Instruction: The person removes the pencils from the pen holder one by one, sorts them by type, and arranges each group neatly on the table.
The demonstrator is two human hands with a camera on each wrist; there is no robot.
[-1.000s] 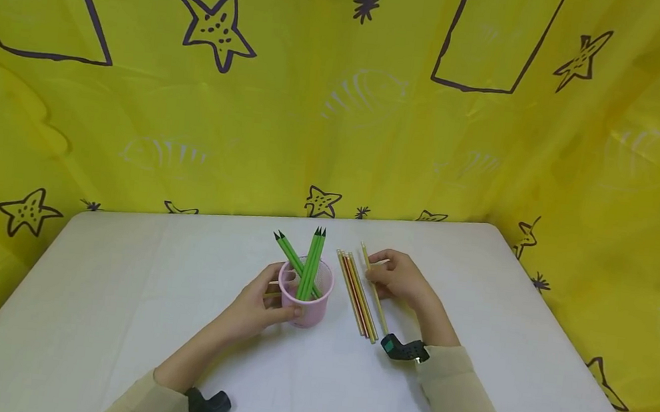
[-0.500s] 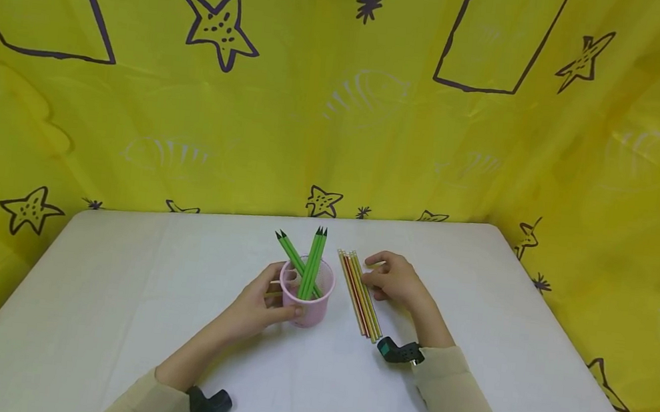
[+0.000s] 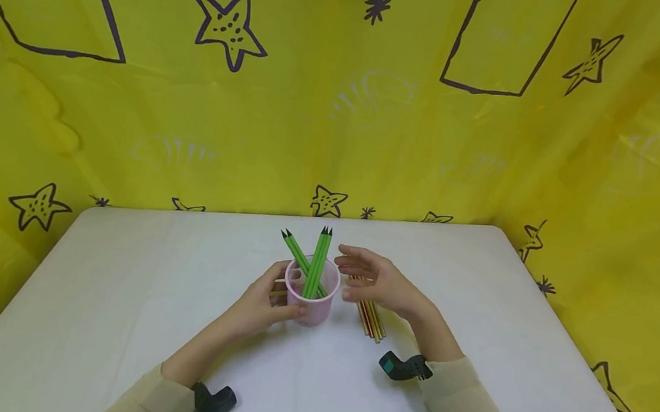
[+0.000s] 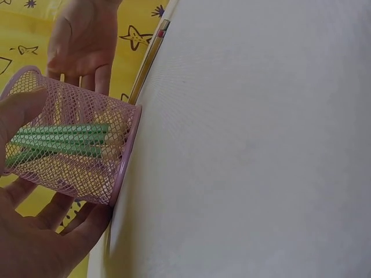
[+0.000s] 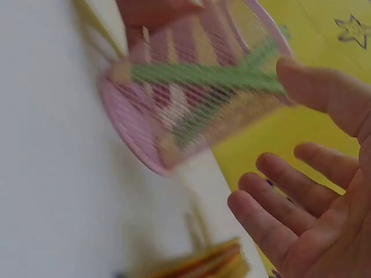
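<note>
My left hand (image 3: 262,303) holds a pink mesh pencil cup (image 3: 314,313), thumb on the near side and fingers round the far left. Inside lean several green pencils (image 3: 316,268) with dark points up; their lower ends show through the mesh (image 4: 75,104) in the left wrist view. To the right of the cup is my right hand (image 3: 385,282), fingers extended and holding nothing, its fingertips close to the rim. Under it lies a row of thin gold and red pencils (image 3: 373,321), the upper part hidden by the hand. The right wrist view shows those pencils (image 5: 203,263) blurred.
A white-covered table (image 3: 114,304) spreads under both hands. Behind it hangs a yellow curtain (image 3: 290,128) printed with starfish. Each wrist wears a black camera, one at the left sleeve (image 3: 215,401) and one at the right (image 3: 404,366).
My right hand laid a gold pencil alongside the others and let go of it. It has since moved left over the row toward the cup, fingers extended. The left hand keeps its hold.
</note>
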